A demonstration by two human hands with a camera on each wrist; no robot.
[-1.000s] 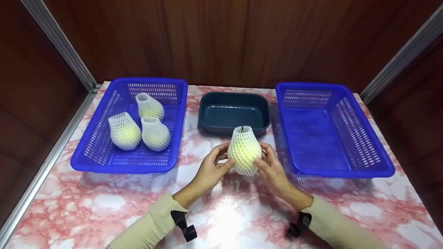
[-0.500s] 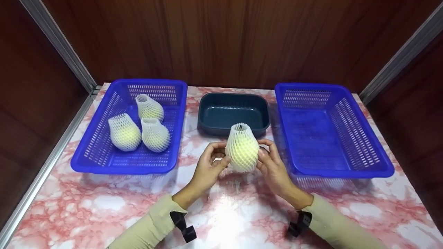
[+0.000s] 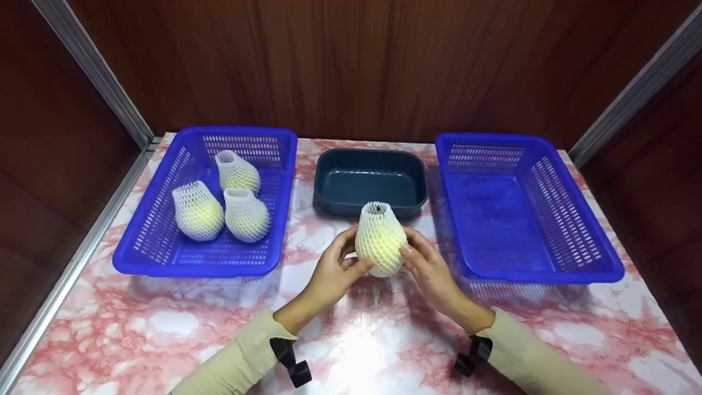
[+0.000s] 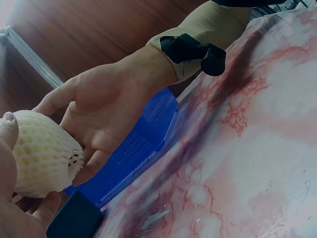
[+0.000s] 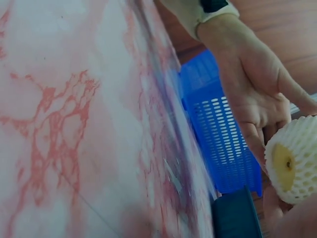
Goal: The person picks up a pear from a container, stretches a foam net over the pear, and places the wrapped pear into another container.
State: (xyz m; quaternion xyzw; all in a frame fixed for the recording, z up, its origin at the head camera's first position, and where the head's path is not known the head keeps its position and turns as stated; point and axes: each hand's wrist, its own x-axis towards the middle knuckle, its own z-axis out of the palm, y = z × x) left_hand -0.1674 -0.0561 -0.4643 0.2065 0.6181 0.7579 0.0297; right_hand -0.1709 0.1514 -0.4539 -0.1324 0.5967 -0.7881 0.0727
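Between both hands, in front of the dark green tub [image 3: 371,208], a yellow pear [image 3: 380,241] in a white foam net sleeve is held close over the table. The net's narrow open end points up and away, with a dark stem showing inside it. My left hand [image 3: 330,274] grips the pear's left side, thumb in front and fingers behind. On the other side, the thumb and fingers of my right hand [image 3: 433,274] hold it. Through the net's lower opening in the right wrist view, the bare yellow end of the pear [image 5: 284,166] shows.
At left stands a blue basket [image 3: 189,269] with three net-wrapped pears [image 3: 198,214]. Another blue basket [image 3: 540,276] stands at right, nothing visible inside. Wooden panels [image 3: 362,66] rise behind the pink-and-white marbled table [image 3: 164,334].
The pear rises slightly, then lowers again, and has shifted a little left with both hands. Its top leans a bit more to the left. Baskets and tub stay where they were.
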